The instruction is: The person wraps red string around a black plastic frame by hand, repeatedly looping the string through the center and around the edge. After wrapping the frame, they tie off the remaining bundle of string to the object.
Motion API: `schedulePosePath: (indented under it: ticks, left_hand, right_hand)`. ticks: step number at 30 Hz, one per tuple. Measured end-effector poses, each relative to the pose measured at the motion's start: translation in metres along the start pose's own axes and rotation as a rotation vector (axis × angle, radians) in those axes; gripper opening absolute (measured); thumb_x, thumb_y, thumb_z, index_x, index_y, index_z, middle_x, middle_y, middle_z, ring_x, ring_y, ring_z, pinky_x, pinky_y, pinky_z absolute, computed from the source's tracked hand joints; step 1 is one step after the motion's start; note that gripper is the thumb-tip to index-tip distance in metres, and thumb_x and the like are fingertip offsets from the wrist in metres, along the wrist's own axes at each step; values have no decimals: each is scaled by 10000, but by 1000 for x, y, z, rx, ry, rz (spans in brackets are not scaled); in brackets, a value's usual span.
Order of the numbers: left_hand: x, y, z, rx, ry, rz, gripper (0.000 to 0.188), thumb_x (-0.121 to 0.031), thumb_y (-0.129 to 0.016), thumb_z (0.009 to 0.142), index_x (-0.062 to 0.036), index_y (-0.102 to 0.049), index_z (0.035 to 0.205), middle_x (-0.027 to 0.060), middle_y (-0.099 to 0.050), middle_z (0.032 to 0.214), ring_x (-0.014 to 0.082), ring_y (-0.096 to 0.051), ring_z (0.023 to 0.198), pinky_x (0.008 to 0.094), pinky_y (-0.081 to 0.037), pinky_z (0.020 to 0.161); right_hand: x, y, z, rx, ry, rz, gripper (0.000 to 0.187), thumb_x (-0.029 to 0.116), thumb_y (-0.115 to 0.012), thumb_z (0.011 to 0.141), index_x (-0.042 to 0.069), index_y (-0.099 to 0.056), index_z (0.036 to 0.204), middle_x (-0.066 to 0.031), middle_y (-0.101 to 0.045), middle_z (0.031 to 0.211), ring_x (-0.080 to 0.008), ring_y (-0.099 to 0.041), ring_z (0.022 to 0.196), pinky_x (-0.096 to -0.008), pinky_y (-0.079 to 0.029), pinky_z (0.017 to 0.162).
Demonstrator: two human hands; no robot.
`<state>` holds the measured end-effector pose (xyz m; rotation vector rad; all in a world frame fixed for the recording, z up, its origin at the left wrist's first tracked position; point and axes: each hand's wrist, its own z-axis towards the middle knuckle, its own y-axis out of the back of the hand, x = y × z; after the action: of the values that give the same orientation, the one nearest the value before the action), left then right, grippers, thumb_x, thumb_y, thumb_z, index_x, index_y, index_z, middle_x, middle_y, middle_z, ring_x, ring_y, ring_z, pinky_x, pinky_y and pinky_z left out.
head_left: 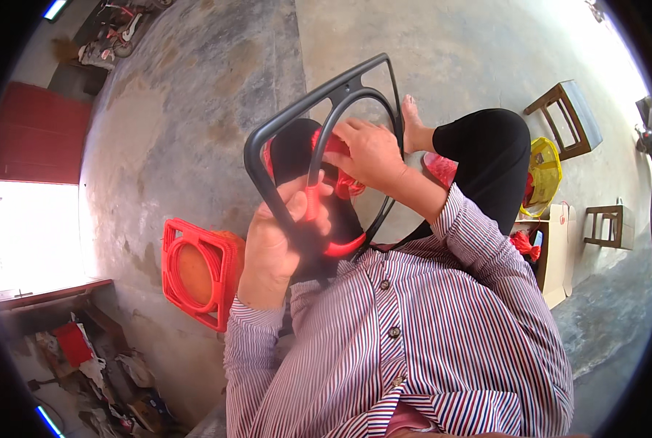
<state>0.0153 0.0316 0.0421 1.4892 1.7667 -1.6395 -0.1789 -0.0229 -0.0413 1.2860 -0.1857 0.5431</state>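
Observation:
A black square frame with a round ring inside it [296, 112] is tilted above my lap. My left hand [267, 252] is closed around its near left side, by a stretch of the ring covered in red wrapping [312, 203]. Another red stretch [345, 247] covers the ring's lower part. Inside the ring, my right hand [373, 155] is closed on a bundle of red cord [334, 144], its fingertips close to the ring's upper left. More loose red strands [351, 185] hang below this hand. Between the hands, the exact run of the cord is hard to make out.
To my left, red frames with round rings [201, 274] stand stacked on the concrete floor. A yellow basket [548, 171], a cardboard box [558, 252] and two wooden stools [578, 120] are at my right. Cluttered items [96, 358] lie at lower left; bicycles [121, 36] stand far left.

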Motion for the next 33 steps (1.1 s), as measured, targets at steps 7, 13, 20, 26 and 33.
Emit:
schedulePosePath:
  ticks: [7,13,20,26,33]
  left_hand:
    - [17,17,3,29,38,-188,454,-326,-567,943,59,-552,1182,222,-606,990,244,-564,664,323,-439,556]
    - [18,16,14,-43,223,-519,686,-504,-473,888,116,-505,1182,266,-603,995,305,-563,678,358,-422,545]
    - [17,36,22,-163,130,-503,450,-296,-531,887,67,-539,1152,192,-628,1043,266,-597,745,342,-443,553]
    - [26,37,32,-112,158,-475,387,-279,-512,908,-3,-552,1176,146,-630,1004,251,-598,755,334,-449,569]
    - [17,53,38,28,72,-409,489,-407,-404,974,26,-579,1120,188,-587,872,239,-511,678,324,-404,534]
  right_hand:
    - [22,32,2,235,-204,1706,373,74,-749,774,20,-646,1129,-26,-634,1058,-119,-591,971,-297,-503,845]
    - [26,38,-3,308,-42,2097,436,-3,-645,817,-17,-557,1244,-107,-638,1155,-207,-617,1067,-344,-480,956]
    - [26,41,-29,272,-354,1475,439,-33,-683,797,27,-562,1215,-49,-606,996,-135,-618,942,-253,-499,825]
    - [58,48,-21,38,-163,1207,447,74,-763,775,-5,-585,1178,-38,-590,1026,-125,-565,959,-268,-456,853]
    - [4,79,-13,-474,-329,2010,314,229,-611,931,18,-561,1159,-72,-635,1115,-186,-615,1018,-348,-502,878]
